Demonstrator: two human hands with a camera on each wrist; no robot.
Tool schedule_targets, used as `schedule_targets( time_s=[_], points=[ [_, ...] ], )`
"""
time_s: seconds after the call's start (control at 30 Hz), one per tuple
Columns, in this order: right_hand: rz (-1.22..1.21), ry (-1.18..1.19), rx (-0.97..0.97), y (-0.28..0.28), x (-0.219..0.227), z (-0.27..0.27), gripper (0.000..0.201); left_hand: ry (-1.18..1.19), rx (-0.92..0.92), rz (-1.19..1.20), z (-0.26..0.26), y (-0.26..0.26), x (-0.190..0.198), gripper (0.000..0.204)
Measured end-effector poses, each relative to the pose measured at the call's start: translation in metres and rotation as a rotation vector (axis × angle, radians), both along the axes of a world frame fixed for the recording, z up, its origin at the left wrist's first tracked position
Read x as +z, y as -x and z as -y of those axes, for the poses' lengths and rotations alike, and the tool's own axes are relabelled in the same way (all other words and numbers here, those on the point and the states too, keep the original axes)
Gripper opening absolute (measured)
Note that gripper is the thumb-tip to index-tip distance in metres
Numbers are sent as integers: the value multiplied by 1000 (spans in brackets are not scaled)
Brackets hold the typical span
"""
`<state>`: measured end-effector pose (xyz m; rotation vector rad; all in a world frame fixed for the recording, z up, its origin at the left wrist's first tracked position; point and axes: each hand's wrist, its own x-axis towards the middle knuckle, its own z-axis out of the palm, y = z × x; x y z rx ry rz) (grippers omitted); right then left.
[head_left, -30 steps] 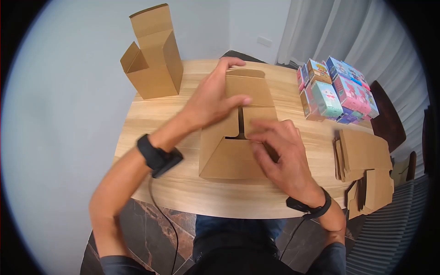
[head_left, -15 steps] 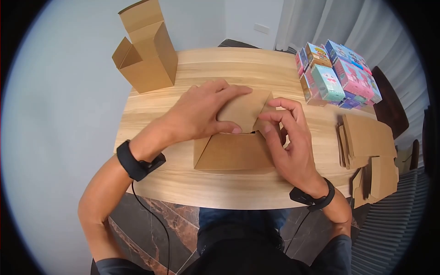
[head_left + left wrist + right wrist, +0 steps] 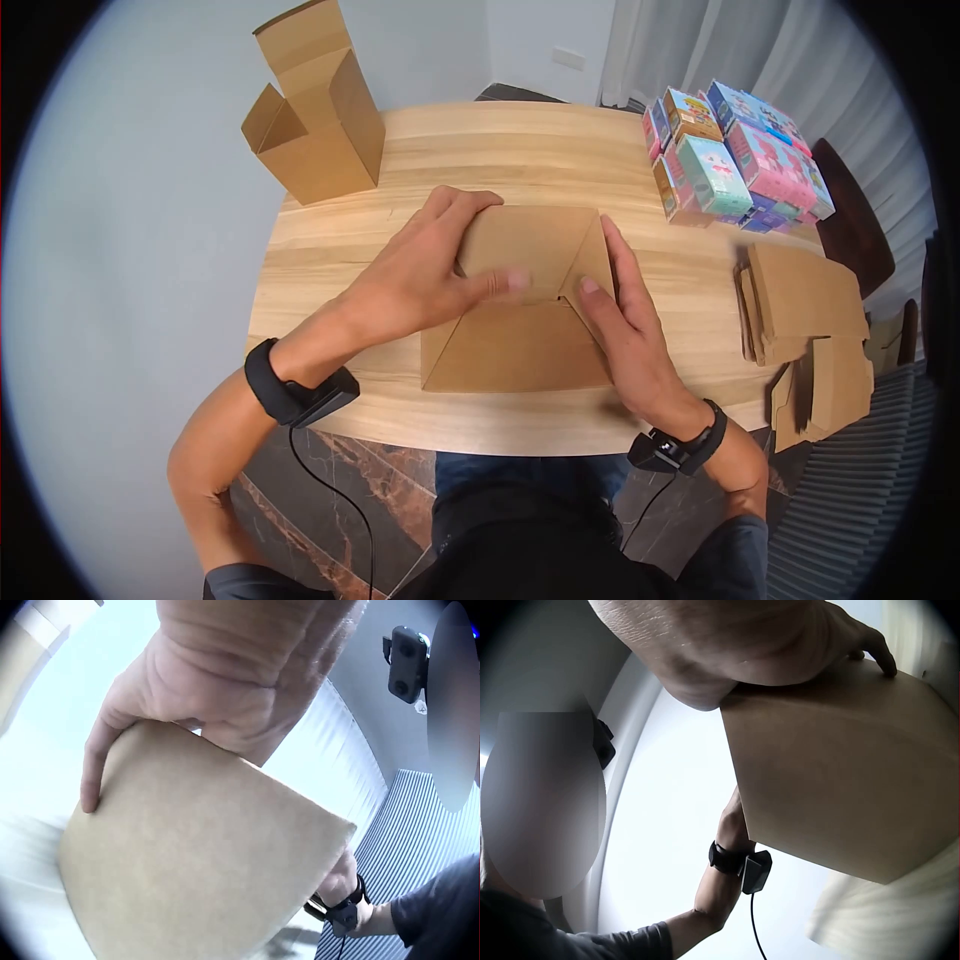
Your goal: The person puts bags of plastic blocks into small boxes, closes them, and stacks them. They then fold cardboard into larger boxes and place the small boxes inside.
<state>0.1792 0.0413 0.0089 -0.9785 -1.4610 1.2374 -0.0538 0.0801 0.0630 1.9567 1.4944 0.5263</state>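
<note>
A brown cardboard box (image 3: 515,350) stands near the front of the table, its top panels folded inward and meeting along seams. My left hand (image 3: 420,265) grips its left side, fingers round the far left corner and thumb over the top. From the other side my right hand (image 3: 640,345) holds the box, with the thumb on the right flap and fingers along the right wall. In the left wrist view one box wall (image 3: 202,847) fills the middle, a finger bent over its edge. The right wrist view shows another wall (image 3: 840,772) below the right hand.
An open-topped cardboard box (image 3: 325,150) stands at the table's back left. Colourful small boxes (image 3: 735,160) are stacked at the back right. Flattened cardboard pieces (image 3: 805,300) lie at the right edge. Cables hang from both wrist straps.
The box's far flap has folded down over the top, hiding the dark gap. My right hand has moved from working at the flaps to the box's right side.
</note>
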Motion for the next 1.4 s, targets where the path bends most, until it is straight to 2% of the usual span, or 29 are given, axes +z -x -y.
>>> schedule_targets(
  time_s=[0.03, 0.07, 0.1, 0.13, 0.23, 0.27, 0.3, 0.33, 0.37, 0.4, 0.43, 0.5, 0.57, 0.6, 0.63, 0.7, 0.73, 0.77, 0.8, 0.83, 0.87, 0.9, 0.97, 1.03, 1.1, 1.17, 1.23, 1.3, 1.4],
  points=[
    [-2, -3, -1, -2, 2, 0, 60, 39, -13, 138, -1, 1, -1, 68],
    [-106, 182, 28, -5, 6, 2, 60, 37, -17, 135, 0, -2, -4, 68],
    [-210, 370, 56, -7, 9, 5, 61, 75, 230, 361, 5, -7, -9, 58],
    [-214, 372, 50, -9, 11, 9, 61, 113, 480, 585, 11, -10, -13, 51],
    [-139, 426, 96, -16, 23, 17, 62, 159, 435, 653, 29, -9, -6, 48],
    [-51, 59, 71, -17, 30, 21, 64, 144, 435, 651, 36, -3, 1, 48],
    [34, -309, 42, -17, 40, 23, 65, -206, 229, 699, 44, 6, 9, 43],
    [-46, -308, 16, -13, 44, 21, 64, -553, 8, 723, 48, 11, 15, 42],
    [-126, -311, -9, -10, 48, 18, 64, -727, -90, 715, 50, 13, 11, 37],
    [-170, -572, 63, -15, 27, 10, 60, -901, -188, 704, 52, 16, 6, 33],
    [-230, -602, 82, -14, 13, 14, 55, -984, -210, 597, 64, 20, -1, 27],
    [-348, -662, 125, -10, -17, 22, 45, -780, 24, 873, 86, 6, -32, 37],
    [-166, -565, 171, -12, -41, 30, 45, -585, 41, 889, 98, 28, -78, 63],
    [-166, -559, 180, -19, -47, 36, 45, -520, 157, 957, 105, 37, -99, 79],
    [-55, -536, 186, -28, -54, 39, 51, -522, 164, 954, 107, 38, -93, 79],
    [56, -508, 209, -27, -46, 39, 59, -338, 421, 838, 111, 33, -68, 89],
    [122, -414, 98, -19, -22, 37, 73, -431, 542, 719, 105, 18, -57, 70],
    [185, -325, -6, -13, -3, 35, 87, -442, 566, 713, 97, 20, -46, 70],
    [264, -241, 64, -9, 4, 31, 108, -122, 575, 586, 89, 26, -35, 55],
    [253, -250, 87, -2, 1, 31, 108, -81, 566, 574, 87, 27, -45, 44],
    [145, -108, 171, 5, -7, 31, 110, -39, 557, 560, 85, 29, -54, 49],
    [42, 30, 252, 10, -16, 32, 113, -56, 566, 556, 89, 37, -60, 49],
    [109, -45, 325, 9, -24, 28, 108, -134, 782, 377, 98, 62, -61, 57],
    [208, -151, 534, 13, -21, 24, 99, -317, 894, 357, 110, 97, -53, 60],
    [225, -167, 509, 13, -16, 29, 86, -513, 976, 511, 99, 130, -50, 57],
    [367, -83, 589, 9, -18, 33, 81, -573, 976, 571, 90, 180, -62, 54],
    [345, -115, 560, 6, -26, 39, 75, -630, 1051, 701, 63, 208, -84, 52],
    [372, 38, 612, 0, -26, 43, 67, -673, 1032, 768, 47, 224, -96, 50],
    [441, -33, 575, -14, -25, 49, 62, -630, 997, 645, 32, 227, -97, 51]
  ],
)
